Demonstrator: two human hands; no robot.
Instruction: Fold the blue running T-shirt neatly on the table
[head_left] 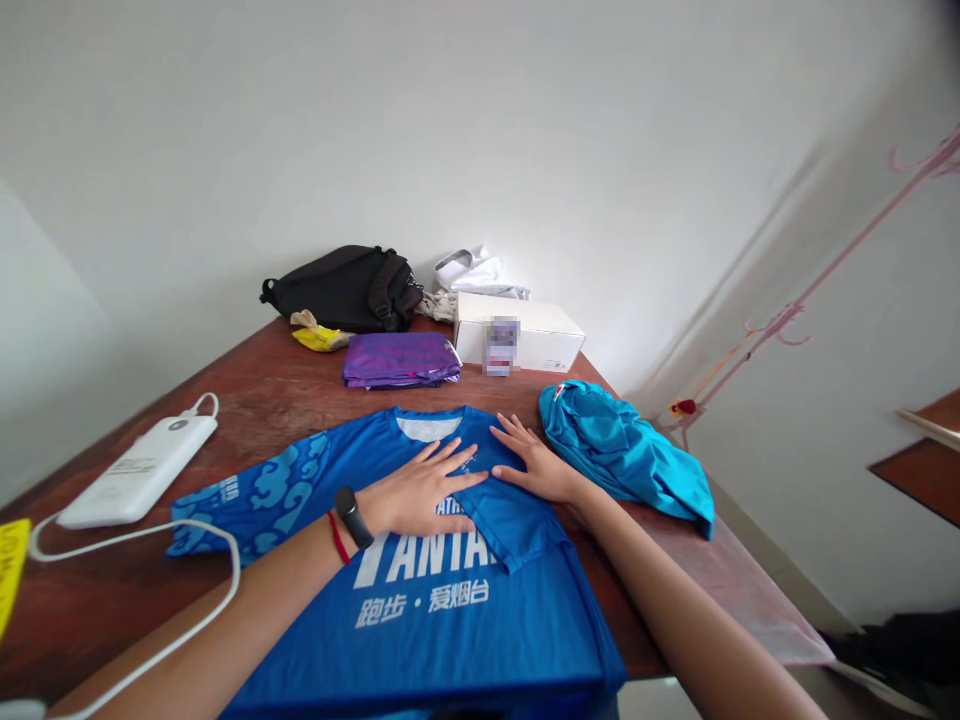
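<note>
Left hand and right hand press on a blue T-shirt, holding its fold flat. Fingers lie open, gripping nothing.

The bare left hand lies flat, palm down, fingers spread, a black watch and red cord on its wrist; the bare right hand lies flat just beside it, fingers angled inward.

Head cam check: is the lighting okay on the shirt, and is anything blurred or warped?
In the head view, light is soft and even, without strong glare on the blue T-shirt; the left hand and right hand look sharp; the wide lens bends the table edges; a pixelated patch covers part of the white box.
</note>
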